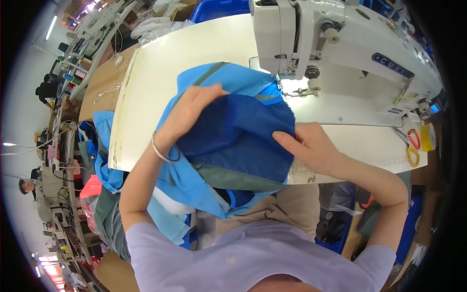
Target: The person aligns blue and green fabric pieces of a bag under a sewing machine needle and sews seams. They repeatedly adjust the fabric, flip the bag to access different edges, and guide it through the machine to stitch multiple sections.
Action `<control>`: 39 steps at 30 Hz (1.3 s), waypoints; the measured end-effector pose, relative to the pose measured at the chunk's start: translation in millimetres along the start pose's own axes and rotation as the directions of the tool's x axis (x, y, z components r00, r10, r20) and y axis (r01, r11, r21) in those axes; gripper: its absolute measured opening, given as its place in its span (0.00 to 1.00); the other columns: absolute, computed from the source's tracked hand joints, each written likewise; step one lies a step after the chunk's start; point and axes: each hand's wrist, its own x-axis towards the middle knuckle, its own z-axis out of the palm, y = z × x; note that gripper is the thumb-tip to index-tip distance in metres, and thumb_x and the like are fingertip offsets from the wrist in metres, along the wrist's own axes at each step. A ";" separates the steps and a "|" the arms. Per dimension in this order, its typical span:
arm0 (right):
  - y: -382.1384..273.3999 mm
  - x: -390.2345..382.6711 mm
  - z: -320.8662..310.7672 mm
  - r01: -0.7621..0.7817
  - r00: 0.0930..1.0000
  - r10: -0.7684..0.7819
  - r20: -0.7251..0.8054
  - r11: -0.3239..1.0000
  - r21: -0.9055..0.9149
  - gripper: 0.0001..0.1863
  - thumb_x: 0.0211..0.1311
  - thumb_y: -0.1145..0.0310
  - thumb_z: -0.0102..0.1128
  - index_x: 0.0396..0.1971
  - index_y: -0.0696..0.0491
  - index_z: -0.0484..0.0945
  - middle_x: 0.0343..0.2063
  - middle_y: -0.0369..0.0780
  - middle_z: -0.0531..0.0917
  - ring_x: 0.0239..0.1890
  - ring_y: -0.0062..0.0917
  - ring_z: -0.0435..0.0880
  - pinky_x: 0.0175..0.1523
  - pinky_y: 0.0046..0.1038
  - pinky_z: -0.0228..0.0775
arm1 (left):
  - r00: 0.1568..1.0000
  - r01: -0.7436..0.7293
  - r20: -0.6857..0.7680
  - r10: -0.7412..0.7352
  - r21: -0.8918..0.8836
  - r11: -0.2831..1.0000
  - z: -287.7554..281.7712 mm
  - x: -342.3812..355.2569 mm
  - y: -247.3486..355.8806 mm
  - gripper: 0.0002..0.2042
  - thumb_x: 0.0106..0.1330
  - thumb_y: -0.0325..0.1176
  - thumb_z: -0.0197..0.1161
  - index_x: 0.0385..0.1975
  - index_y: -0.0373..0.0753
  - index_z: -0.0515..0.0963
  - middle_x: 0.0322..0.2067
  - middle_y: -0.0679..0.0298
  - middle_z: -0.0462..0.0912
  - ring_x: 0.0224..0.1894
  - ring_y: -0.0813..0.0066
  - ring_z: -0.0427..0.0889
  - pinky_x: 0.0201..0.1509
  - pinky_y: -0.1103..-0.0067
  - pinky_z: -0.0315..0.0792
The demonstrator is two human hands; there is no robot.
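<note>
A garment piece of dark blue mesh (243,141), light blue cloth (187,187) and grey-green trim (233,177) lies across the front of the sewing table and hangs over its near edge. Its far end reaches the needle and presser foot (278,83) of a white sewing machine (335,44). My left hand (192,109) rests on the cloth at the mesh's left side, fingers stretched out and slightly blurred. At the right edge, my right hand (311,146) pinches the mesh fabric, thumb on top and the other fingers partly hidden.
Red- and yellow-handled scissors (412,146) and a yellow tape roll (428,137) sit at the table's right end. More blue cloth (104,151) hangs off the left edge. A blue bin (221,9) stands behind the table. Other sewing machines line the far left.
</note>
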 end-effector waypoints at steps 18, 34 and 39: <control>29.9 5.9 23.1 0.467 0.874 -0.478 -0.093 0.876 -0.117 0.13 0.70 0.62 0.62 0.33 0.59 0.80 0.28 0.46 0.82 0.32 0.41 0.82 0.36 0.38 0.76 | 0.778 0.204 0.555 -0.293 0.218 0.954 16.5 79.3 61.4 0.13 0.68 0.37 0.67 0.37 0.31 0.85 0.24 0.68 0.81 0.28 0.85 0.73 0.34 0.79 0.68; 29.8 21.3 3.3 0.114 0.979 -0.006 -0.202 0.842 0.527 0.12 0.65 0.65 0.71 0.39 0.59 0.85 0.27 0.35 0.84 0.27 0.13 0.78 0.30 0.19 0.69 | 0.970 -0.134 0.218 0.110 0.098 0.986 51.0 30.2 63.4 0.08 0.68 0.27 0.65 0.41 0.30 0.85 0.36 0.64 0.87 0.39 0.83 0.82 0.45 0.82 0.75; 22.0 19.4 -2.5 0.170 0.981 -0.100 -0.166 0.855 0.489 0.07 0.66 0.72 0.68 0.38 0.61 0.85 0.31 0.36 0.85 0.31 0.14 0.78 0.36 0.20 0.72 | 0.982 0.072 0.187 -0.028 -0.233 0.970 45.8 32.3 56.4 0.08 0.70 0.28 0.66 0.42 0.30 0.84 0.35 0.67 0.86 0.39 0.84 0.81 0.46 0.83 0.74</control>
